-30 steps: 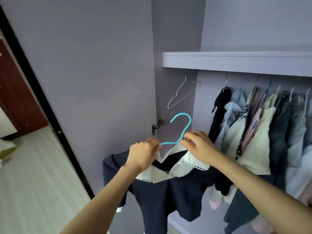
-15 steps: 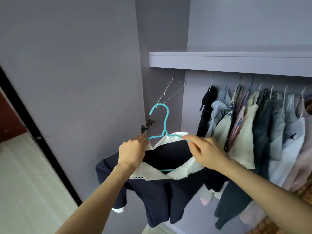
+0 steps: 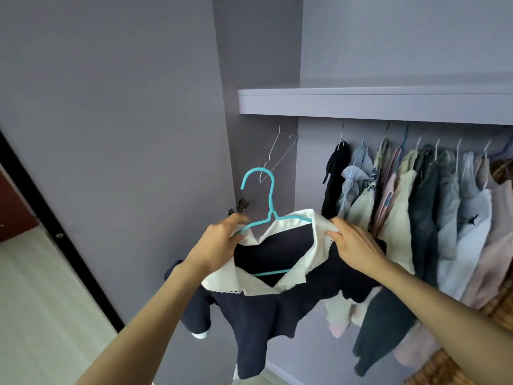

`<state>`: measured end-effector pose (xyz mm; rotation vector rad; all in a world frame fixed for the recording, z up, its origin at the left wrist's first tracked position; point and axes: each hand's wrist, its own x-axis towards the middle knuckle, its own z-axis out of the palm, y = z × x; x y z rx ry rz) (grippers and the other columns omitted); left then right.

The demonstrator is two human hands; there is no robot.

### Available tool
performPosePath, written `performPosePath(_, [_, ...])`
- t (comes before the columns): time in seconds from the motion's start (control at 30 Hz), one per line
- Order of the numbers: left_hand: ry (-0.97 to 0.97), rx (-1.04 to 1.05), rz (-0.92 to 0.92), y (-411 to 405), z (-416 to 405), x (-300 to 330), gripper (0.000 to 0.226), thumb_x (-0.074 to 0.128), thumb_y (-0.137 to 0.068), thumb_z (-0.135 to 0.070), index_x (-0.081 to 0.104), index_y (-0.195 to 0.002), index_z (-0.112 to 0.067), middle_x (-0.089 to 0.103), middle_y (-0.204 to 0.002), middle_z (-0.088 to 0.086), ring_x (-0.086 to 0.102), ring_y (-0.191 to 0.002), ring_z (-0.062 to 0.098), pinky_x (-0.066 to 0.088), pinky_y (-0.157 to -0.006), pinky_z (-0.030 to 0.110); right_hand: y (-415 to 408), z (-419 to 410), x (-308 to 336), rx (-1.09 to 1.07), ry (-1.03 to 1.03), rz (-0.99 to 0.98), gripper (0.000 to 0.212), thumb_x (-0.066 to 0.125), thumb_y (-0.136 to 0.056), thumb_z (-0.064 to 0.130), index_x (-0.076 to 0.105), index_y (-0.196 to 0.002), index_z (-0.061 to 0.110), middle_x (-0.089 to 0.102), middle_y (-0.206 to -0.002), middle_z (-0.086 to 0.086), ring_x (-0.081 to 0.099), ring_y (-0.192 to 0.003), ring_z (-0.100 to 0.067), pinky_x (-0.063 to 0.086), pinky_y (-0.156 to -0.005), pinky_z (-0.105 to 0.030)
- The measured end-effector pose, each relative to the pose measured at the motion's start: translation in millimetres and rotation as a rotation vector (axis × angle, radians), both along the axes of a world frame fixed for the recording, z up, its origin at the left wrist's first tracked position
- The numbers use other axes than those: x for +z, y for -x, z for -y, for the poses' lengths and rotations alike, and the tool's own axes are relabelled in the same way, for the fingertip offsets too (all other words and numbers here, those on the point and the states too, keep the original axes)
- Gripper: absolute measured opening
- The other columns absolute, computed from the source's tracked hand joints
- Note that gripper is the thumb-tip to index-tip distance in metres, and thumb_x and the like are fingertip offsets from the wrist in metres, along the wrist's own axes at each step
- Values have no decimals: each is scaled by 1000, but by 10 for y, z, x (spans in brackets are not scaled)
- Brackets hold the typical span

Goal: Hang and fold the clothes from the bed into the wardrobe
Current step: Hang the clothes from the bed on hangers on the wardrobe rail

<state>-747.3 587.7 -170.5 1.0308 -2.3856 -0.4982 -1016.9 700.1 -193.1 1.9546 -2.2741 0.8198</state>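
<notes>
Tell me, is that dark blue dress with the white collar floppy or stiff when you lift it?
Probably floppy: the navy dress sags in folds below the turquoise hanger, and its sleeve droops. It seems light, since the thin hanger holds it without visibly bending. It might slip off, because the left hand and right hand are holding its collar in place.

Rail: the shelf point(image 3: 374, 105) hides it, so I see only the hook tops of the hanging clothes point(image 3: 416, 204).
Teal hanger point(image 3: 270, 201): both shoulders vanish under the white collar point(image 3: 277, 232) and my left hand point(image 3: 222, 243).
Navy dress point(image 3: 263, 315): its hem runs off the bottom edge.
Wicker basket point(image 3: 494, 309): cut by the right edge.
My right hand point(image 3: 352, 243): fingertips are buried in collar fabric.
</notes>
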Motion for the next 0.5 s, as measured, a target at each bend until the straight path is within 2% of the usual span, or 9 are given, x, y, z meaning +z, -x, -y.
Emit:
performPosePath(0.1, [-69, 21, 169, -8, 110, 12, 46, 44, -92, -1, 48, -133, -22, 59, -128, 2, 54, -115, 29, 41, -97, 32, 30, -63, -54, -33, 57, -14, 11, 49, -96, 15, 51, -94, 4, 56, -77, -8, 55, -72, -29, 31, -58, -33])
performPosePath(0.17, [-117, 77, 168, -25, 178, 18, 46, 42, -93, -1, 49, -134, -21, 56, -131, 3, 51, -119, 28, 37, -97, 27, 102, -115, -70, -43, 54, -22, 10, 50, -95, 11, 52, -92, 2, 51, -74, -3, 49, -67, -25, 29, -58, -31])
performPosePath(0.27, [-230, 207, 14, 5, 230, 51, 41, 43, -93, -3, 53, -131, -18, 57, -129, 8, 52, -117, 28, 39, -88, 25, 230, -209, -108, 13, 48, -145, 2, 56, -90, 2, 57, -88, 2, 58, -73, -5, 56, -64, -29, 33, -57, -29])
performPosePath(0.33, [-293, 279, -130, 96, 232, 69, 42, 40, -94, -3, 50, -133, -17, 56, -128, 12, 52, -114, 30, 39, -82, 25, 271, -247, -157, 52, 20, -207, 14, 61, -83, -6, 56, -83, 7, 59, -68, -4, 56, -56, -29, 34, -55, -29])
performPosePath(0.37, [-305, 273, -187, 146, 213, 79, 45, 38, -94, -3, 45, -137, -17, 54, -130, 10, 51, -115, 30, 39, -84, 25, 278, -265, -166, 53, 25, -188, 15, 62, -82, -7, 56, -83, 7, 58, -67, -3, 55, -55, -27, 34, -54, -28])
performPosePath(0.43, [-257, 191, -244, 205, 155, 92, 52, 42, -92, -6, 37, -142, -19, 48, -135, 2, 46, -121, 24, 34, -99, 26, 247, -289, -138, 1, 74, -90, 4, 59, -89, 4, 55, -90, 3, 58, -70, -5, 55, -61, -26, 37, -53, -32])
performPosePath(0.5, [-138, 86, -151, 265, 116, 56, 55, 49, -85, -23, 41, -139, -24, 44, -140, -2, 36, -133, 22, 23, -113, 43, 233, -304, -128, -55, 73, 33, 13, 55, -93, 15, 54, -98, 3, 61, -76, -9, 57, -69, -27, 43, -59, -40])
